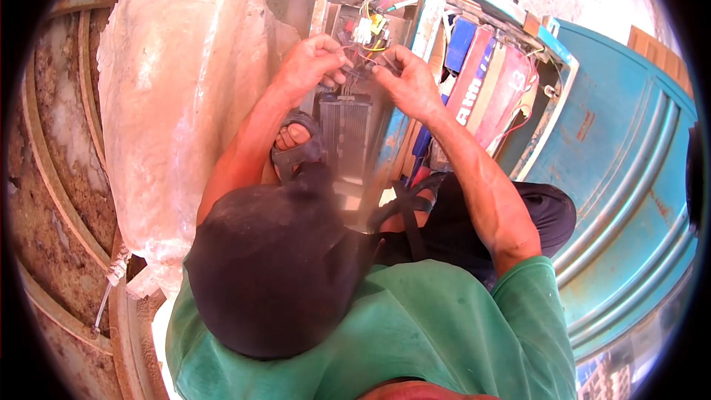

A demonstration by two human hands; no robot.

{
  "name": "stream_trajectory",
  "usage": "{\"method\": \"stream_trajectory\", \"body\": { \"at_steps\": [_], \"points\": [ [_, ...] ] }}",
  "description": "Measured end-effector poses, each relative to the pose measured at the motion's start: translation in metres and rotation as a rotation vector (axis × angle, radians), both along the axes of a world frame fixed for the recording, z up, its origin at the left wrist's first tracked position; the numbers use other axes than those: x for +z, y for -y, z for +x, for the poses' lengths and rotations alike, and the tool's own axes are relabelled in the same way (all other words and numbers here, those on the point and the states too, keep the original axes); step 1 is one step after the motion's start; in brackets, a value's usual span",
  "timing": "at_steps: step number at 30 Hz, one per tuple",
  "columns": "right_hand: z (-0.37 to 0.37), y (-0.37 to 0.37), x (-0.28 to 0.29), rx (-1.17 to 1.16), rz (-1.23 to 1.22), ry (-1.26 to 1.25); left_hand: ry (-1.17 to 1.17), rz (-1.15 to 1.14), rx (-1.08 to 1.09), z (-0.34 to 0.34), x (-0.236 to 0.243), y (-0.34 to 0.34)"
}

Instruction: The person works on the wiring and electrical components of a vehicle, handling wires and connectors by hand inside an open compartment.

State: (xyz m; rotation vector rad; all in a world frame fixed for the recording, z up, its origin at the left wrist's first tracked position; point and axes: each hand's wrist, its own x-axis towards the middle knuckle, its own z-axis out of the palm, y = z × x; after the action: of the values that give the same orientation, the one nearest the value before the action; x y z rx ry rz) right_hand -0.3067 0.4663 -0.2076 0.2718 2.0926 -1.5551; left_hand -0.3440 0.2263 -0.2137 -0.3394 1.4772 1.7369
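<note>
My left hand (317, 63) and my right hand (406, 78) are raised inside an open metal frame (428, 18), fingertips pinched on thin wires (360, 53) running between them. Just above hang white and yellow connectors (366, 28) with more coloured wires. Below my hands is a grey finned metal unit (344, 130) with leads at its top. Exactly which wire each hand grips is too small to make out.
A large translucent, dirty plastic tank (181, 104) stands left, beside rusty curved metal (63, 185). Batteries (481, 89) in red and blue fill the right compartment. A teal metal door (615, 163) is at the right. My sandalled foot (295, 141) is below my left hand.
</note>
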Motion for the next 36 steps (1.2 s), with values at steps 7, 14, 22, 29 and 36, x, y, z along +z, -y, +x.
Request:
{"method": "stream_trajectory", "body": {
  "at_steps": [7,14,22,29,36],
  "points": [
    [-0.008,0.002,0.02,0.114,-0.174,0.156,0.021,0.012,0.019,0.001,-0.003,0.001],
    [-0.007,0.006,0.016,0.118,-0.226,0.216,0.03,0.037,0.021,0.002,-0.007,0.002],
    [-0.013,0.017,0.034,0.125,-0.094,0.146,0.028,0.065,0.013,0.004,-0.01,0.003],
    [-0.015,0.016,0.032,0.127,-0.086,0.158,0.035,0.076,0.031,0.004,-0.012,0.004],
    [-0.022,0.007,0.03,0.089,-0.135,0.13,0.006,-0.012,0.108,0.001,-0.005,0.008]
  ]
}}
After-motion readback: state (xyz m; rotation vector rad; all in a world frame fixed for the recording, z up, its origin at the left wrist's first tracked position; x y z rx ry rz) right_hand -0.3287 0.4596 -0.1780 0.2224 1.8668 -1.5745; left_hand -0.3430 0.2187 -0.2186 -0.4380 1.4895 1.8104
